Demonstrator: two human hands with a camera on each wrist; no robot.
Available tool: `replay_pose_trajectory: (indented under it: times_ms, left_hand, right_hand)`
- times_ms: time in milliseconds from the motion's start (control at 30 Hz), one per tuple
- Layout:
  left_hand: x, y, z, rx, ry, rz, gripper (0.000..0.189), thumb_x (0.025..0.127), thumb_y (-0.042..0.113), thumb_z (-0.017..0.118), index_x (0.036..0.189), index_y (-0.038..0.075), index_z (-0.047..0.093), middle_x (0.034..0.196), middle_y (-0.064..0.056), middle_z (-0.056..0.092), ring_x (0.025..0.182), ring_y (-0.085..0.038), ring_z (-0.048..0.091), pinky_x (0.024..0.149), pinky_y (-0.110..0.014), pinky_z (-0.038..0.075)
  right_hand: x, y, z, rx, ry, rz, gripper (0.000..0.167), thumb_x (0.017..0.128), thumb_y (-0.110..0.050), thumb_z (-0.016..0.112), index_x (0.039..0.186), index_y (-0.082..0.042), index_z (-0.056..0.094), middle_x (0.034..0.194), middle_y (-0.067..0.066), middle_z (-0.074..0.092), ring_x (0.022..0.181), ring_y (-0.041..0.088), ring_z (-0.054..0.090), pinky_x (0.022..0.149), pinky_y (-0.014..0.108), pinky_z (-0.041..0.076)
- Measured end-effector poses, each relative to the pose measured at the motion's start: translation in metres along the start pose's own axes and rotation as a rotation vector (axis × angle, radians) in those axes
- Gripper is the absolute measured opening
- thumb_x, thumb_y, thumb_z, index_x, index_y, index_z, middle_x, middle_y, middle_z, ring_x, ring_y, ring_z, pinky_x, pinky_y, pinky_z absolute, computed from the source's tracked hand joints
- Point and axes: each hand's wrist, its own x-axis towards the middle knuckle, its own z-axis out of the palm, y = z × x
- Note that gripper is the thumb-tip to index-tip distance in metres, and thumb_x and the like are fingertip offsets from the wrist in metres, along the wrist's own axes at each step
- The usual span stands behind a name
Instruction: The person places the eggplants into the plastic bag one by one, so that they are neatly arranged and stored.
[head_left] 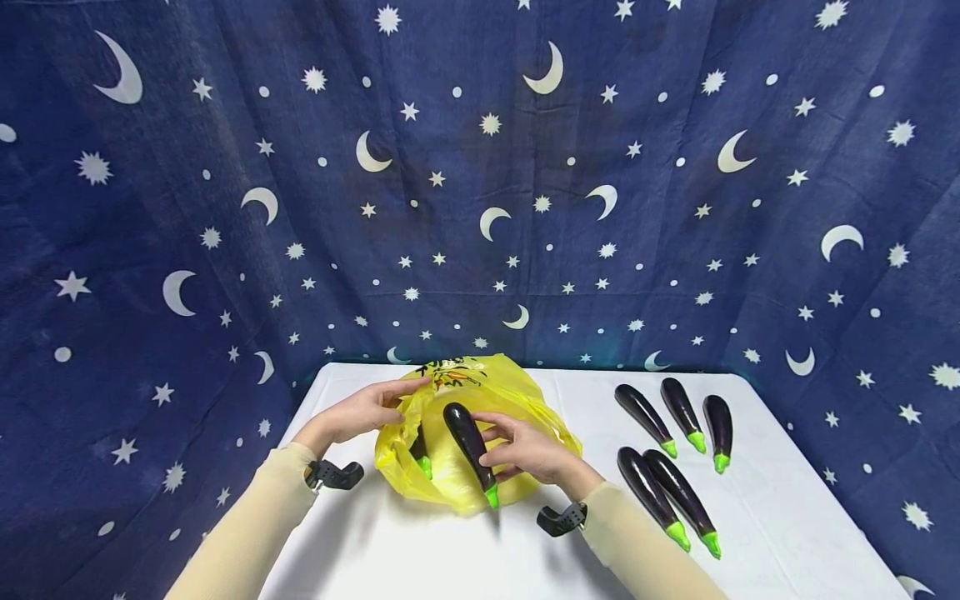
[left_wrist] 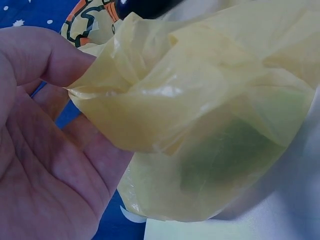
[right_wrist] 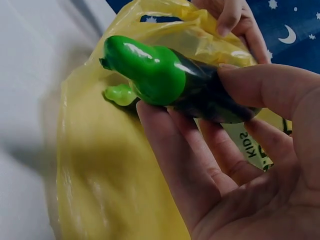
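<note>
My right hand (head_left: 531, 452) holds a dark purple eggplant (head_left: 467, 437) between thumb and fingertips, over the mouth of a yellow plastic bag (head_left: 517, 385). Its bright green stem end (right_wrist: 145, 65) points toward the near side. The left hand (head_left: 363, 412) pinches the bag's left rim between thumb and fingers, as the left wrist view shows close up. Inside the bag, near that rim, lies another eggplant (head_left: 422, 454), partly hidden by the plastic; the right wrist view shows its green stem (right_wrist: 119, 94) below the held one.
On the right of the white table (head_left: 795, 517) several more eggplants (head_left: 718, 425) lie loose, with two close together (head_left: 651, 492) nearer the front. A dark blue curtain (head_left: 480, 167) with moons and stars stands behind. Each wrist wears a black device (head_left: 562, 518).
</note>
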Motion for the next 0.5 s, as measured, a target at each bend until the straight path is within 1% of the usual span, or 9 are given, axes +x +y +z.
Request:
replay_pose_trajectory:
  times_ms: [133,233,367,500]
  left_hand:
    - [0.001,-0.002,-0.001,0.009,0.001,-0.001,0.075,0.092,-0.007,0.054,0.160,0.021,0.039,0.166,-0.009,0.030,0.145,-0.032,0.037,0.104,-0.038,0.047]
    - [0.001,-0.002,-0.001,0.011,-0.001,0.006,0.075,0.092,-0.008,0.054,0.160,0.021,0.038,0.166,-0.008,0.030,0.146,-0.032,0.035,0.104,-0.037,0.047]
    - [0.001,-0.002,-0.001,0.021,-0.003,0.023,0.074,0.093,-0.007,0.054,0.160,0.020,0.039,0.166,-0.008,0.031,0.147,-0.032,0.034,0.108,-0.039,0.043]
    - [0.003,-0.003,0.000,0.031,-0.002,0.021,0.073,0.094,-0.006,0.054,0.160,0.021,0.039,0.165,-0.008,0.031,0.147,-0.032,0.033,0.109,-0.038,0.042]
  right_hand:
    - [0.012,0.006,0.003,0.015,0.034,0.017,0.078,0.086,-0.006,0.077,0.156,-0.018,0.044,0.128,0.016,0.059,0.102,0.031,0.068,0.074,0.048,0.061]
    - [0.021,0.008,0.005,0.024,0.050,0.011,0.078,0.087,-0.005,0.077,0.156,-0.018,0.044,0.128,0.016,0.059,0.100,0.031,0.069,0.073,0.047,0.061]
    - [0.034,0.010,0.010,0.059,0.066,0.002,0.079,0.087,-0.004,0.076,0.157,-0.018,0.042,0.129,0.018,0.059,0.099,0.030,0.069,0.073,0.046,0.061]
    - [0.045,0.012,0.015,0.093,0.087,0.000,0.080,0.088,-0.002,0.075,0.158,-0.015,0.039,0.129,0.020,0.059,0.098,0.030,0.069,0.073,0.046,0.061]
